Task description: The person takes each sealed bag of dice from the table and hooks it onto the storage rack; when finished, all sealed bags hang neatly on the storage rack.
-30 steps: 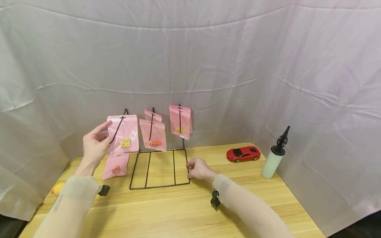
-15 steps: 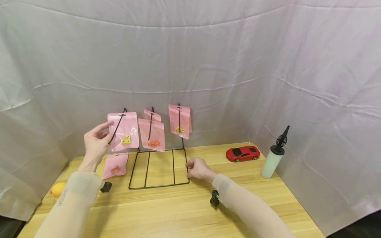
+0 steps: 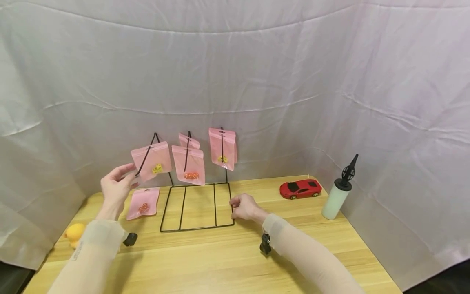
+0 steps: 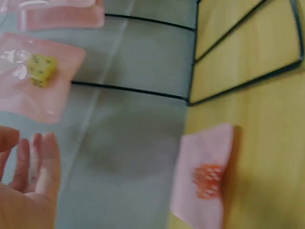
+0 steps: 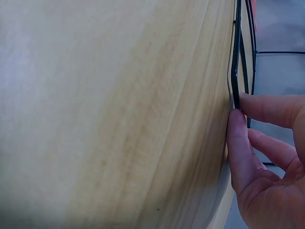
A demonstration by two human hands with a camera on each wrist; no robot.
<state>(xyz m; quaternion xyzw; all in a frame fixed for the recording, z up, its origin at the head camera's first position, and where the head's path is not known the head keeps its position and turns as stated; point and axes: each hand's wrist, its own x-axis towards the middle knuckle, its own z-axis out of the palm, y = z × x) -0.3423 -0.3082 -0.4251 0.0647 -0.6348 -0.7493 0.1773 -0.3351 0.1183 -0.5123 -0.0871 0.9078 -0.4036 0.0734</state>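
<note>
On a wooden surface walled by white cloth, right hand fingers pinching the black wire rack base, left hand fingers loosely spread beside the hanging pink pouch, red toy car near.

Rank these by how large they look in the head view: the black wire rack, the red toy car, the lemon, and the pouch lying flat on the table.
1. Black wire rack, clearly largest.
2. Red toy car and flat pink pouch: about equal, not ranked.
3. Lemon, smallest, partly hidden by the sleeve.

red toy car, white pump bottle, yellow lemon, wooden table
</note>
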